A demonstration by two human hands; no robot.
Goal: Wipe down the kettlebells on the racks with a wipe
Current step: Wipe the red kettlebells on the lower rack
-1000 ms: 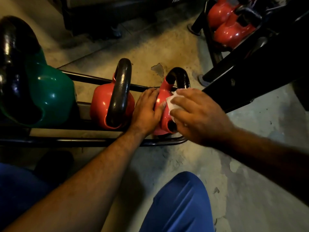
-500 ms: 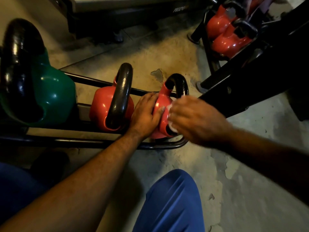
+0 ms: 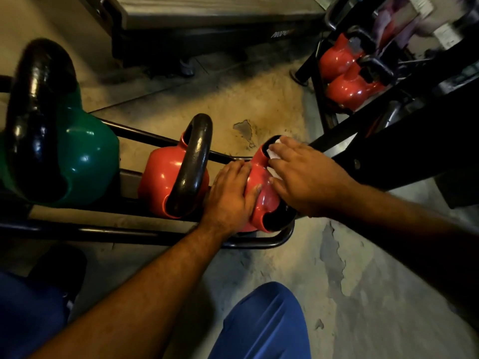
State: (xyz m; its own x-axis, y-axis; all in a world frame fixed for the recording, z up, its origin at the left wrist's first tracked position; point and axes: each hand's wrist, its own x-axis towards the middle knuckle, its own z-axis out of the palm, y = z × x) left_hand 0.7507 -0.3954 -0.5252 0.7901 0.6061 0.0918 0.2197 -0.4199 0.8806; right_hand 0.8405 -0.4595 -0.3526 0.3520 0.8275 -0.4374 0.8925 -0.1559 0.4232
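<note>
Head view of a low black rack (image 3: 145, 233) on a worn concrete floor (image 3: 363, 294). The rack carries 3 kettlebells in a row: a large green kettlebell (image 3: 85, 156) at the left, a red kettlebell (image 3: 160, 177) in the middle, and a second red kettlebell (image 3: 261, 185) at the rack's right end, each with a black handle. The left hand (image 3: 229, 195) lies flat against the left side of the end kettlebell, fingers straight and close together, thumb on the red body. The right hand (image 3: 303, 177) rests over the top of the same kettlebell, covering its handle; its fingers press a white wipe (image 3: 272, 152) against the handle's far end, and only a small edge of the wipe shows beyond the fingertips. At upper right, 2 more red kettlebells (image 3: 344, 81) sit on a separate black rack (image 3: 388, 141). The person's knees, in blue trousers (image 3: 264, 325), fill the lower edge.
</note>
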